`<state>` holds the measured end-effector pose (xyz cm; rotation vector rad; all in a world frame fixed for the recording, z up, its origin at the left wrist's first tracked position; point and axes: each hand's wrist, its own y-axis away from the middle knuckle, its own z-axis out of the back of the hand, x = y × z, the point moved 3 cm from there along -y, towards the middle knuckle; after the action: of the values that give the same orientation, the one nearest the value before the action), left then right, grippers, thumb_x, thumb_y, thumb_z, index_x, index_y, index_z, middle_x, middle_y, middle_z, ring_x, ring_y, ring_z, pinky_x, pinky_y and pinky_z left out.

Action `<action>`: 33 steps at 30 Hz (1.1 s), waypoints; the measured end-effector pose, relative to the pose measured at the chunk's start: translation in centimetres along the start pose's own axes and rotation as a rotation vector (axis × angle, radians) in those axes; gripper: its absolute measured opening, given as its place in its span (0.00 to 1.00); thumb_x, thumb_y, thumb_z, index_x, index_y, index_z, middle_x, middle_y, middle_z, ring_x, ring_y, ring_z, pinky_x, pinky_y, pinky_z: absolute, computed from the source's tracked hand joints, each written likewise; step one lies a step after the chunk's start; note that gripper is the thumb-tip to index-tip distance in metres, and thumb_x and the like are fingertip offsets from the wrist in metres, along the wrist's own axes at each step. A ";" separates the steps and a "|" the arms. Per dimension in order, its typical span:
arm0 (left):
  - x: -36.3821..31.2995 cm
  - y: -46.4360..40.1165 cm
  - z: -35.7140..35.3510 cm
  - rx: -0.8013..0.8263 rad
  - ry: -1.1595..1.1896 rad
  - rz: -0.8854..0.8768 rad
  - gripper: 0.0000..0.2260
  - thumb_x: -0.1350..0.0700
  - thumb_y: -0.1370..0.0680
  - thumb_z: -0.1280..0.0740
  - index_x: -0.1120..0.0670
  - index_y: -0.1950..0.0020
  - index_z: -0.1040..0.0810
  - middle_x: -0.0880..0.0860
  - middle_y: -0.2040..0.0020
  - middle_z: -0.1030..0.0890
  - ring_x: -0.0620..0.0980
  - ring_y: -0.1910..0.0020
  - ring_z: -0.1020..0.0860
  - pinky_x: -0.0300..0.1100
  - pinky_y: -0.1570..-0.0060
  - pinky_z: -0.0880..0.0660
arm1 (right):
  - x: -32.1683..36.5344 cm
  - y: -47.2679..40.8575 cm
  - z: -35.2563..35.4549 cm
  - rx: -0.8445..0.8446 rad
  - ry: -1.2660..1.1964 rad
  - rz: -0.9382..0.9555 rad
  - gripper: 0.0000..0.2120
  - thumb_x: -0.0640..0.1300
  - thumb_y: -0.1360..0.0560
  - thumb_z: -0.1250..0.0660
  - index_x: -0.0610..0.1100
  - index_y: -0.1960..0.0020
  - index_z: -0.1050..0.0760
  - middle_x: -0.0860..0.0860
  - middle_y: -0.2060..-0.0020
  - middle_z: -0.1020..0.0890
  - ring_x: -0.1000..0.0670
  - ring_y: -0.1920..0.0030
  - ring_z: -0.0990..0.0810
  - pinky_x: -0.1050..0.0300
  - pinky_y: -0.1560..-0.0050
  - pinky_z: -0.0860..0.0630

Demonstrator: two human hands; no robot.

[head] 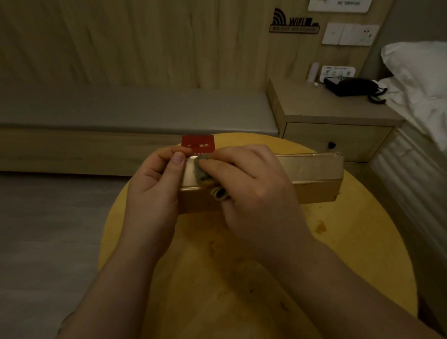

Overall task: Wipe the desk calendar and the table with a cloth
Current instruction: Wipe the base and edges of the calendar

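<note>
A small red desk calendar (198, 144) stands at the far side of the round yellow table (354, 250). My left hand (155, 178) pinches its lower left edge between thumb and fingers. My right hand (254, 185) is closed on a bunched grey-green cloth (204, 170). The cloth is pressed just below the calendar's red face, at the left end of a long cardboard box (316, 172). Both hands hide the calendar's lower part and base. An orange-brown stain (321, 226) marks the tabletop to the right of my right wrist.
The cardboard box lies across the table's far half. Behind are a grey padded bench (133, 108) and a wooden nightstand (331, 107) with a black telephone (352, 86). A bed with a white pillow (428, 82) is close on the right.
</note>
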<state>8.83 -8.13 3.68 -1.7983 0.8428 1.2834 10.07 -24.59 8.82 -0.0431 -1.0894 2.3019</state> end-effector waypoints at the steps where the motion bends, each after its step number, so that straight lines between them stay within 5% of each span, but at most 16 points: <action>1: -0.1 0.0 0.0 -0.011 -0.003 0.000 0.07 0.48 0.20 0.33 0.43 0.49 0.14 0.47 0.52 0.13 0.47 0.54 0.15 0.51 0.57 0.17 | -0.5 0.3 0.4 -0.005 0.008 -0.012 0.17 0.41 0.22 0.38 0.39 0.37 0.17 0.43 0.42 0.15 0.41 0.41 0.20 0.52 0.39 0.25; 5: -0.2 -0.2 0.5 -0.035 -0.045 0.013 0.08 0.44 0.21 0.33 0.39 0.48 0.14 0.45 0.48 0.13 0.48 0.49 0.16 0.45 0.60 0.19 | -3.6 1.6 2.7 -0.043 0.084 -0.060 0.17 0.36 0.24 0.35 0.38 0.37 0.18 0.42 0.41 0.16 0.40 0.41 0.20 0.58 0.36 0.33; 10: -0.3 -0.3 0.7 -0.055 -0.068 0.016 0.09 0.42 0.21 0.34 0.37 0.48 0.14 0.42 0.49 0.14 0.48 0.48 0.18 0.44 0.61 0.19 | -8.6 3.7 5.7 -0.095 0.187 -0.133 0.20 0.30 0.28 0.33 0.38 0.38 0.17 0.42 0.43 0.16 0.41 0.43 0.21 0.57 0.41 0.30; 16: -0.2 -0.5 0.9 -0.067 -0.070 -0.005 0.08 0.43 0.20 0.34 0.37 0.49 0.14 0.41 0.51 0.14 0.45 0.50 0.18 0.40 0.65 0.20 | -12.0 5.1 7.2 -0.114 0.229 -0.236 0.23 0.24 0.30 0.28 0.39 0.37 0.17 0.42 0.43 0.16 0.37 0.43 0.19 0.44 0.43 0.23; 22: -0.5 -0.7 0.9 -0.073 -0.065 -0.060 0.09 0.47 0.18 0.34 0.38 0.51 0.14 0.40 0.56 0.14 0.36 0.59 0.17 0.37 0.68 0.21 | -11.3 6.4 7.4 -0.167 0.226 -0.122 0.19 0.30 0.26 0.33 0.36 0.37 0.18 0.39 0.42 0.16 0.35 0.43 0.18 0.44 0.43 0.22; 27: -0.2 -0.7 0.9 -0.071 -0.082 -0.036 0.08 0.44 0.20 0.34 0.37 0.50 0.14 0.39 0.54 0.14 0.36 0.57 0.18 0.38 0.65 0.21 | -8.6 6.8 4.6 -0.108 0.188 -0.119 0.21 0.28 0.29 0.30 0.37 0.37 0.17 0.40 0.41 0.16 0.39 0.41 0.20 0.60 0.35 0.32; 33: -0.1 -0.5 0.4 -0.062 -0.068 -0.027 0.08 0.45 0.21 0.33 0.39 0.51 0.14 0.40 0.54 0.14 0.42 0.53 0.18 0.47 0.54 0.21 | -3.9 4.7 0.6 -0.097 0.031 -0.063 0.18 0.32 0.25 0.36 0.36 0.38 0.17 0.41 0.42 0.15 0.39 0.42 0.19 0.53 0.35 0.27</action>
<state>9.04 -7.57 3.82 -1.7971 0.7466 1.3595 10.80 -29.32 5.03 -0.0815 -1.1697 2.1843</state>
